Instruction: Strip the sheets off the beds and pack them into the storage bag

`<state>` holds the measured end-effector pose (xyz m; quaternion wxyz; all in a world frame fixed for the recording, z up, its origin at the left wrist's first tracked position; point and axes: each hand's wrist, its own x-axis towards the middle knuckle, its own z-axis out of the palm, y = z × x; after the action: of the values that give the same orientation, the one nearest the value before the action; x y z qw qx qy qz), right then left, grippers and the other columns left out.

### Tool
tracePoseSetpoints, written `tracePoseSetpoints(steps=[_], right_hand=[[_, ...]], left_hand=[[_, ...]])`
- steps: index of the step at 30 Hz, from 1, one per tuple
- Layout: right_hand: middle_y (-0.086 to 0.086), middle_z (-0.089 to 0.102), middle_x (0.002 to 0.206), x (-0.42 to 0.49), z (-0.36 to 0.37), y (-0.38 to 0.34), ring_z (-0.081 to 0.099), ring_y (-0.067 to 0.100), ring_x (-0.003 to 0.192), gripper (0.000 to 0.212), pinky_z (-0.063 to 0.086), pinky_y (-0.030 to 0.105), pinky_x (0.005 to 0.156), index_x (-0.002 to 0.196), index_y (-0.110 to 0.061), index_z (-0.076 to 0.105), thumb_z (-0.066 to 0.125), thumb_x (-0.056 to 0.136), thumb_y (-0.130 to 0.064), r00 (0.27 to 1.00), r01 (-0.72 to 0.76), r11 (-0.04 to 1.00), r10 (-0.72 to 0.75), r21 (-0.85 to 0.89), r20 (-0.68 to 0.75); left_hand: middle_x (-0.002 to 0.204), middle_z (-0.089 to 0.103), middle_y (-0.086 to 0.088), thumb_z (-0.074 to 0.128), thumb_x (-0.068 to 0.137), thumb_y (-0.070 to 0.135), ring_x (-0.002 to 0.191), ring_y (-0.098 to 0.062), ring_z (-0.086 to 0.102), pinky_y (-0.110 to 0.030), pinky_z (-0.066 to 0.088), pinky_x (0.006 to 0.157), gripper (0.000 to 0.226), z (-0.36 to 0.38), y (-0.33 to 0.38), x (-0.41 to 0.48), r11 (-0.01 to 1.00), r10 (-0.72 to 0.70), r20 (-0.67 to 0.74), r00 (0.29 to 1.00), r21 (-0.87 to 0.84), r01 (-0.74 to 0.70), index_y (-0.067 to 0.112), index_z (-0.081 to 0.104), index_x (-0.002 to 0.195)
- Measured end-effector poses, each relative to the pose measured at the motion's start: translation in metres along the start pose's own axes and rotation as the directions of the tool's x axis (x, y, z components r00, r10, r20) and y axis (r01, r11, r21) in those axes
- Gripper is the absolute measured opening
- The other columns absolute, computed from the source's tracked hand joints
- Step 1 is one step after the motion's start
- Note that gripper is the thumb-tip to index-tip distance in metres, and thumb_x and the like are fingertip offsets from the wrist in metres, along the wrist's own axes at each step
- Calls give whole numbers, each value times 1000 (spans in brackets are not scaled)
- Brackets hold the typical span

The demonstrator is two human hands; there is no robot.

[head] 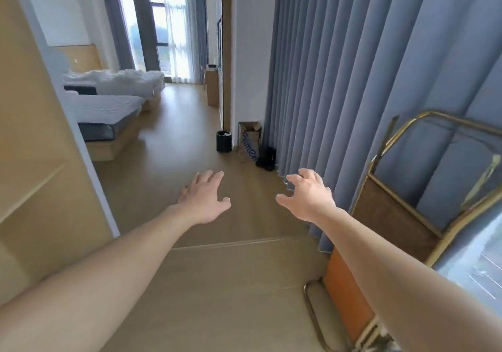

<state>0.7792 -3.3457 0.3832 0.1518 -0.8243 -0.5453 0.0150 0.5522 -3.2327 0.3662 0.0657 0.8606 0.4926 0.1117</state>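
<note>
Two beds stand at the far left of the room. The nearer bed (pixel 108 115) shows a bare grey striped mattress. The farther bed (pixel 127 82) carries rumpled white sheets piled on top. My left hand (pixel 205 198) and my right hand (pixel 307 194) are stretched out in front of me over the wooden floor, fingers spread and loosely bent, holding nothing. Both hands are several metres from the beds. No storage bag is plainly visible.
A brass-framed cart (pixel 407 215) with an orange panel stands at the right against long blue-grey curtains (pixel 339 80). A black bin (pixel 223 141), a paper bag (pixel 250 142) and dark shoes (pixel 267 158) sit by the wall corner. A wooden wall panel (pixel 40 148) runs along the left.
</note>
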Motion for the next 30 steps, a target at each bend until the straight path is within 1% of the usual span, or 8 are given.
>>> tracePoseSetpoints(steps=[4,8,12,17,23,26,28,30], right_hand=[[3,27,160,93,10,-34,15,26,150,64,27,57,114,147,-30,46,56,90,-56,999,34,999,-34,1,25],[1,27,160,172,21,-56,14,24,150,63,25,55,114,146,-29,46,56,90,-56,999,24,998,-26,63,22],[0,27,160,244,36,-65,15,23,150,60,24,56,115,145,-30,48,57,91,-55,999,24,997,-28,79,43],[0,27,160,362,56,-67,18,23,149,60,25,54,115,144,-31,49,58,91,-57,998,55,994,-57,93,13],[2,28,159,509,71,-86,19,24,149,62,30,53,113,144,-30,49,57,90,-60,992,120,989,-123,90,31],[2,32,156,572,75,-106,24,25,146,62,32,52,111,144,-29,50,58,90,-59,983,175,979,-179,102,29],[3,32,155,610,79,-123,24,25,145,61,31,52,110,143,-28,51,56,90,-58,973,217,971,-223,104,52],[3,27,158,645,88,-142,20,25,147,60,28,52,112,143,-28,51,56,90,-57,963,251,963,-259,96,80]], left_hand=[[163,12,-1,48,88,53,149,-25,10,-49,18,117,78,-7,-40,84,999,-31,-8,1000,-27,30,31,14,154],[162,15,0,47,87,54,148,-23,10,-48,20,115,78,-14,-68,164,1000,-13,-24,1000,-14,12,31,15,154],[161,16,0,49,89,52,148,-22,12,-47,21,115,77,-10,-79,239,1000,9,-19,1000,-12,-9,30,15,154],[162,15,-1,49,88,52,149,-23,11,-49,22,116,78,-2,-99,343,1000,14,-36,999,19,-13,30,15,155],[163,12,-1,51,90,52,149,-23,8,-51,20,116,77,-14,-132,467,995,-82,-66,994,46,85,31,16,155],[163,12,-1,49,90,53,149,-23,9,-51,21,115,76,-23,-151,519,990,-128,-95,987,47,133,30,16,155],[163,13,-2,49,90,53,149,-22,9,-50,22,115,76,-26,-166,548,987,-147,-105,984,44,152,30,16,155],[163,13,-2,49,92,52,149,-22,9,-49,22,115,75,-27,-184,578,984,-164,-100,981,53,170,29,16,155]])
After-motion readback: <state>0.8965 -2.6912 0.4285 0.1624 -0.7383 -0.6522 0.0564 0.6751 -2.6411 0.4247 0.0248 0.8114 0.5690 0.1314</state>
